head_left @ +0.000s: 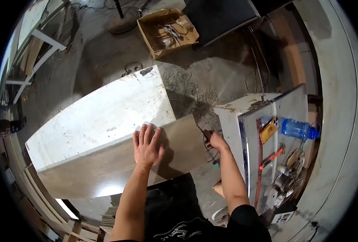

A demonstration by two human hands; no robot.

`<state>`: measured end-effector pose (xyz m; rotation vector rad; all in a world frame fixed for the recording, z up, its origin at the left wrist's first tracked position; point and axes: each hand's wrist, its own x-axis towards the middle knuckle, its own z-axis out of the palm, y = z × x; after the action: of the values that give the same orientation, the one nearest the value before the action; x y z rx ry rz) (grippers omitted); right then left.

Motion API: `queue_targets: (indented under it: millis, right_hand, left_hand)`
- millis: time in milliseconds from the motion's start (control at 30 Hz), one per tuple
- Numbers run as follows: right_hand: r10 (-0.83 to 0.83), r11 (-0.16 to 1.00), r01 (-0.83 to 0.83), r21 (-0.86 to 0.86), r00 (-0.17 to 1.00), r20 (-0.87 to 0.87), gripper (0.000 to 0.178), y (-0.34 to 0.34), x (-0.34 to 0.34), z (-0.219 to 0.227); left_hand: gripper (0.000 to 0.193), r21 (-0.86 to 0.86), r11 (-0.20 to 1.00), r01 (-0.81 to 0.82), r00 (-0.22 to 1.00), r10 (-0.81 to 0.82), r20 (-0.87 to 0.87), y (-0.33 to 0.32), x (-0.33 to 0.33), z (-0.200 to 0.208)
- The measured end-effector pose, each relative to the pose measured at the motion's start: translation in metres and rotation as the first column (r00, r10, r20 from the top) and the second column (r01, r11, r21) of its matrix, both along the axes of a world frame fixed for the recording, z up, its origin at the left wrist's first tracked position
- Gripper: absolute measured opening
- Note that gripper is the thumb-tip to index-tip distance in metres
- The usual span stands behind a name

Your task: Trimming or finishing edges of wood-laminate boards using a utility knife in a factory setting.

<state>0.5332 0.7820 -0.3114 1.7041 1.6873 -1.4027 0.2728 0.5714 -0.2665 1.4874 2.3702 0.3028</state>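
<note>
My left hand (147, 148) lies flat with its fingers spread on a brown wood-grain board (86, 170). The fingertips reach the board's far long edge. That board overhangs the near side of a scuffed white tabletop (106, 115). Just past the board's right end is my right hand (217, 141), its fingers curled closed around something dark. Only a small dark part shows beside the fist, so I cannot make out what it is.
To the right, a white cabinet (232, 121) carries a blue water bottle (295, 129), a yellow phone (269, 130), an orange-red cutter (271, 158) and assorted small hardware. A cardboard box (154, 40) with metal pieces stands on the floor. Curled shavings (187, 86) litter the floor beyond.
</note>
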Motion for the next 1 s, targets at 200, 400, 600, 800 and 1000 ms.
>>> queue_targets:
  millis: [200,400,600,800,1000]
  right_hand:
    - [-0.126,0.979,0.142,0.144,0.986,-0.114,0.052,0.021,0.099,-0.074]
    - [-0.085,0.970,0.158,0.186,0.933,-0.349,0.050,0.039,0.037,-0.042]
    - [-0.332,0.913,0.408,-0.011,0.726,-0.603,0.046,0.043,0.053,-0.064]
    - [-0.389,0.919,0.347,-0.185,0.727,-0.566,0.057,0.038,0.062,-0.042]
    - [-0.142,0.990,0.098,-0.105,0.771,-0.621,0.073,0.059,0.057,0.001]
  left_hand:
    - [0.073,0.136,0.989,0.060,0.998,-0.062,0.012,0.033,0.016,0.000]
    - [0.074,0.083,0.996,0.040,0.998,-0.037,-0.046,0.021,0.013,-0.005]
    - [0.073,0.068,0.997,0.043,0.996,-0.037,-0.078,0.025,0.015,-0.006]
    - [0.064,0.050,0.998,-0.049,0.990,0.056,-0.128,0.034,0.023,-0.008]
    - [0.054,0.042,0.975,-0.216,0.965,0.220,-0.143,0.057,0.032,-0.004]
